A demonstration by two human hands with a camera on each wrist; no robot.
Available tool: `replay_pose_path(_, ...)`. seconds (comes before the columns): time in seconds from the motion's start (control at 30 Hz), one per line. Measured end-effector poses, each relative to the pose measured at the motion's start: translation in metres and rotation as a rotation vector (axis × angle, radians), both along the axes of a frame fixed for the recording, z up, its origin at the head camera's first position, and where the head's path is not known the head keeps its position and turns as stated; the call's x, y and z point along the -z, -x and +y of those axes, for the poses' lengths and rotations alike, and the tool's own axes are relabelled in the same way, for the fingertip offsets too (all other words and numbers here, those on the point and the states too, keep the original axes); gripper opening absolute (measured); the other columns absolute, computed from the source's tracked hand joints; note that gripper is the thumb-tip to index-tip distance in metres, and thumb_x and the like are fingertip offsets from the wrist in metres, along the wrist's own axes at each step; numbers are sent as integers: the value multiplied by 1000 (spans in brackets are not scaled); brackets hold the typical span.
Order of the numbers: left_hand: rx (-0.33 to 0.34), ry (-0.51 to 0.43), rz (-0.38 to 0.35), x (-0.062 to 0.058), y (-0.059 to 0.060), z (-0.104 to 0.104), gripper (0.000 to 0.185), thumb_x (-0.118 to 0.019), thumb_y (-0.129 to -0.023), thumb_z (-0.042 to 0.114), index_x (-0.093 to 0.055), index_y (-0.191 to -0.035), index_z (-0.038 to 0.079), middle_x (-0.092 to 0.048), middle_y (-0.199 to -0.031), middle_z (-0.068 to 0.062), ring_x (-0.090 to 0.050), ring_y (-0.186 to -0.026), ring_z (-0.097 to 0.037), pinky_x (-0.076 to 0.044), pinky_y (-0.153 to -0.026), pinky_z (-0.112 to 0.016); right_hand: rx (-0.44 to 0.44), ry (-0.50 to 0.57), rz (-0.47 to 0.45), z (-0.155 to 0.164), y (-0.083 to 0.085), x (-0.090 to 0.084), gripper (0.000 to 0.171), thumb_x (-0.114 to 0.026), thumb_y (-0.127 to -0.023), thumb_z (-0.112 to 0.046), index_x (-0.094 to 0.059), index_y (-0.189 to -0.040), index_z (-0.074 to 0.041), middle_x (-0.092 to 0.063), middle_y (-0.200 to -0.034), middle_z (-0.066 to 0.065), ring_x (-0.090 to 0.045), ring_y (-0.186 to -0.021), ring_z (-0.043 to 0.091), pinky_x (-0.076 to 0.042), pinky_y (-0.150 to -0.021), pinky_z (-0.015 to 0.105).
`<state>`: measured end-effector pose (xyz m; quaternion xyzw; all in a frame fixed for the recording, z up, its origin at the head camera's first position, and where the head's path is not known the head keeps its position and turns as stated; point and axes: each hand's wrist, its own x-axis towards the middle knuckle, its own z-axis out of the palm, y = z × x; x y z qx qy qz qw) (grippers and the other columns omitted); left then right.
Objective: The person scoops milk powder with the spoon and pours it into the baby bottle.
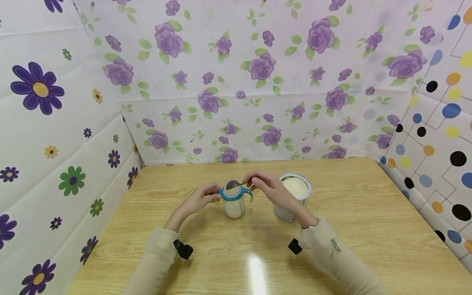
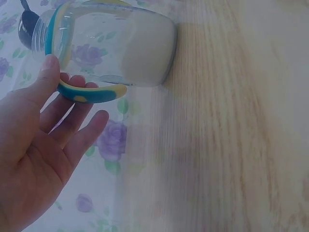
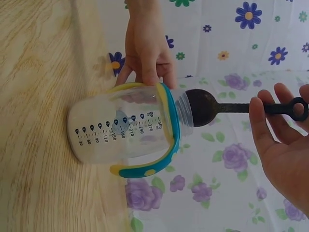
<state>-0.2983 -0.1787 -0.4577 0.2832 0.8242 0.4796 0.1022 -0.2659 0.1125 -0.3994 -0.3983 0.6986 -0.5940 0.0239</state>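
A clear baby bottle (image 1: 234,204) with a teal and yellow handle ring stands on the wooden table (image 1: 354,221), with white powder in its base (image 2: 145,58). My left hand (image 1: 213,197) grips the bottle's left handle (image 2: 91,94), thumb on the collar. My right hand (image 1: 251,180) pinches the stem of a dark scoop (image 3: 205,106). The scoop's bowl sits at the bottle's open mouth (image 3: 186,113). In the right wrist view the bottle (image 3: 120,133) shows its printed scale, and my left hand (image 3: 147,53) appears behind it.
An open tin of white powder (image 1: 293,196) stands just right of the bottle, behind my right wrist. Flower-patterned walls (image 1: 236,82) close in the table at the back and both sides. Bare wood lies in front of my arms.
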Motion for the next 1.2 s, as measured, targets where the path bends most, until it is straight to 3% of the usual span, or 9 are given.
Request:
replay_pose_path(0.23, 4, -3, 9, 1, 1, 0, 17, -55, -99, 17, -61, -110, 5, -66, -104, -26, -64, -96, -37, -50, -84, -57, 21, -76, 54, 2, 1, 3, 28, -37, -106, -10, -56, -119, 6, -59, -110, 25, -59, -96, 11, -53, -85, 28)
replay_pose_path(0.57, 3, -5, 5, 0, 1, 0, 15, -56, -99, 18, -61, -108, 7, -67, -104, -23, -65, -95, -33, -49, -85, -58, 123, 39, -19, 3, 5, 3, 34, -34, -107, -17, -57, -115, 7, -59, -111, 24, -59, -94, 12, -55, -84, 40)
replay_pose_path(0.7, -2, 3, 22, 1, 1, 1, 14, -56, -99, 18, -61, -107, 9, -68, -103, -20, -65, -94, -30, -51, -84, -56, 149, 108, -77, 5, 6, 4, 39, -35, -107, -23, -59, -113, 7, -58, -112, 26, -60, -93, 17, -56, -83, 35)
replay_pose_path(0.83, -6, 6, 34, 2, 1, 1, 14, -57, -98, 18, -62, -108, 9, -68, -103, -19, -66, -94, -30, -51, -83, -55, 179, 171, -134, 7, 7, 4, 45, -36, -107, -31, -59, -112, 8, -60, -110, 17, -59, -93, 21, -56, -81, 27)
replay_pose_path(0.97, -8, 2, 40, 2, 1, 0, 15, -57, -98, 17, -62, -108, 8, -69, -103, -20, -66, -95, -31, -51, -83, -55, 198, 224, -171, 9, 9, 3, 49, -37, -106, -35, -57, -112, 9, -61, -105, 5, -59, -91, 19, -55, -80, 24)
replay_pose_path(1.2, -7, 6, 46, 1, 0, 1, 15, -57, -98, 17, -62, -109, 7, -69, -103, -19, -66, -96, -31, -53, -82, -50, 207, 263, -178, 11, 8, 2, 50, -36, -106, -33, -56, -110, 12, -63, -102, 3, -59, -86, 14, -56, -77, 24)
